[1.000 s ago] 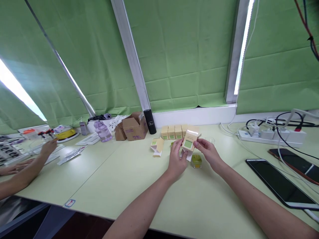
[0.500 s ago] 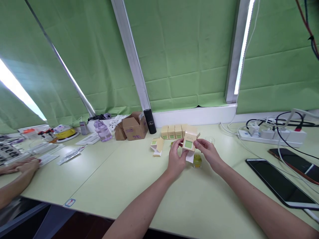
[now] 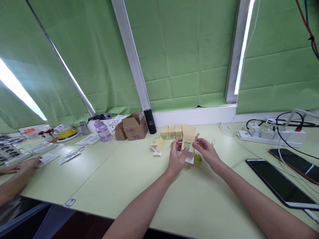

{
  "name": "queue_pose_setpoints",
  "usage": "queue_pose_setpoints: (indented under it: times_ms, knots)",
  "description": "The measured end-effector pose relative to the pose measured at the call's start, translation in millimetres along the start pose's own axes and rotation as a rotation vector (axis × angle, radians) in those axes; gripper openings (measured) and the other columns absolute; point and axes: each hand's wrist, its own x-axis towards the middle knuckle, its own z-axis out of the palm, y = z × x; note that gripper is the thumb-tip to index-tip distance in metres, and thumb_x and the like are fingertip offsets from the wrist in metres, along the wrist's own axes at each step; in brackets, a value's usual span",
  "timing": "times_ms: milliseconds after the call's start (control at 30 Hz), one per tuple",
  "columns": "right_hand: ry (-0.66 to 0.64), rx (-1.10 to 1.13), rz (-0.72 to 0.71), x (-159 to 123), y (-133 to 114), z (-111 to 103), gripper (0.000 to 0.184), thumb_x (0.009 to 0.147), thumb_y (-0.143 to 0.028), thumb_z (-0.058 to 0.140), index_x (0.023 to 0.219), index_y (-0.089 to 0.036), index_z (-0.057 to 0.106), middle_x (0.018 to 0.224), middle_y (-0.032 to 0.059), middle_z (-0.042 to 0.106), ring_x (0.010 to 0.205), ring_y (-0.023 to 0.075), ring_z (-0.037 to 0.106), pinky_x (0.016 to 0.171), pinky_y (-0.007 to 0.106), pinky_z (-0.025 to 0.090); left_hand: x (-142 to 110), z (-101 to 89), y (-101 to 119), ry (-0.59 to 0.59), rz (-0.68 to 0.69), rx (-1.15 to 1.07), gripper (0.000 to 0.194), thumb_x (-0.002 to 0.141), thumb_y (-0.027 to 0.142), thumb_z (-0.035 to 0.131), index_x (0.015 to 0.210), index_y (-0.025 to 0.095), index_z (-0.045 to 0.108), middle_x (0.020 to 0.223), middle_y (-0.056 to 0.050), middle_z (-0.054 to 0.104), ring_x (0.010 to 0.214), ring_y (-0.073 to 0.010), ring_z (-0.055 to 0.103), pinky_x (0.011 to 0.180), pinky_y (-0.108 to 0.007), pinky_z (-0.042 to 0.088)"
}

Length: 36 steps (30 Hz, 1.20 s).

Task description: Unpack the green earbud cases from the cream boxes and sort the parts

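Note:
Between my two hands, just above the table, is a small cream cardboard box (image 3: 188, 136) with a green square on its front and flaps sticking out. My left hand (image 3: 177, 158) grips its left side, the thumb across the front. On the box's right edge, the fingers of my right hand (image 3: 207, 151) pinch near a side flap. Below and between the hands stands a small clear jar (image 3: 197, 161) with yellow-green content. Another cream box (image 3: 157, 146) lies with its flaps open to the left. Behind stands a row of several closed cream boxes (image 3: 171, 132).
A brown carton (image 3: 135, 126), a black cylinder (image 3: 150, 121) and a purple-tinted bottle (image 3: 102, 131) stand along the back. To the right are a power strip (image 3: 271, 137) with cables and two phones, one a large phone (image 3: 281, 182). A co-worker's hands (image 3: 27, 166) rest at far left.
The held box has tipped a little, its front and top panel shifting between my fingers. The co-worker's raised hand has come back down to the left.

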Motion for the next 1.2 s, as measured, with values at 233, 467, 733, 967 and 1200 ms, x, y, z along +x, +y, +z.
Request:
queue_pose_setpoints:
  times_ms: [233,467,733,967,1200]
  knots:
    - [-0.048,0.080,0.029,-1,-1,1,0.060,0.068,-0.068,0.082,0.106,-0.025,0.067,0.100,0.0084,0.080,0.097,0.0301,0.074,0.085,0.043,0.058,2,1.1,-1,0.058,-0.087,-0.177,0.052,0.088,0.055,0.072,0.124,0.021,0.054,0.117,-0.013,0.071,0.107,-0.0261,0.069,0.092,-0.039,0.054]
    - [-0.068,0.167,0.072,0,2,-1,0.054,0.065,-0.062,0.087,0.099,-0.023,0.070,0.102,0.0105,0.081,0.097,0.0323,0.076,0.083,0.044,0.061,1,1.2,1,0.071,-0.137,-0.269,0.054,0.085,0.053,0.076,0.122,0.022,0.052,0.106,-0.009,0.076,0.095,-0.0241,0.073,0.084,-0.036,0.056]
    - [-0.064,0.176,0.104,-3,-5,3,0.055,0.062,-0.061,0.089,0.099,-0.023,0.076,0.102,0.0103,0.082,0.096,0.0333,0.077,0.088,0.049,0.062,3,0.7,8,0.084,-0.183,-0.361,0.055,0.080,0.050,0.081,0.118,0.021,0.053,0.100,-0.007,0.075,0.085,-0.0241,0.073,0.079,-0.037,0.056]
    - [-0.057,0.232,0.106,-4,-4,5,0.055,0.060,-0.059,0.091,0.097,-0.022,0.076,0.102,0.0098,0.082,0.098,0.0334,0.076,0.087,0.047,0.062,6,-1.2,10,0.078,-0.105,-0.318,0.046,0.083,0.050,0.079,0.109,0.018,0.060,0.106,-0.009,0.072,0.093,-0.0231,0.071,0.082,-0.034,0.055]
    - [0.016,0.171,-0.033,1,3,4,0.045,0.070,-0.052,0.086,0.101,-0.022,0.073,0.106,0.0093,0.080,0.105,0.0293,0.073,0.093,0.041,0.057,-1,-4.6,16,0.040,0.250,0.140,0.012,0.096,0.033,0.064,0.099,0.021,0.062,0.112,-0.011,0.071,0.112,-0.0263,0.062,0.093,-0.043,0.053]
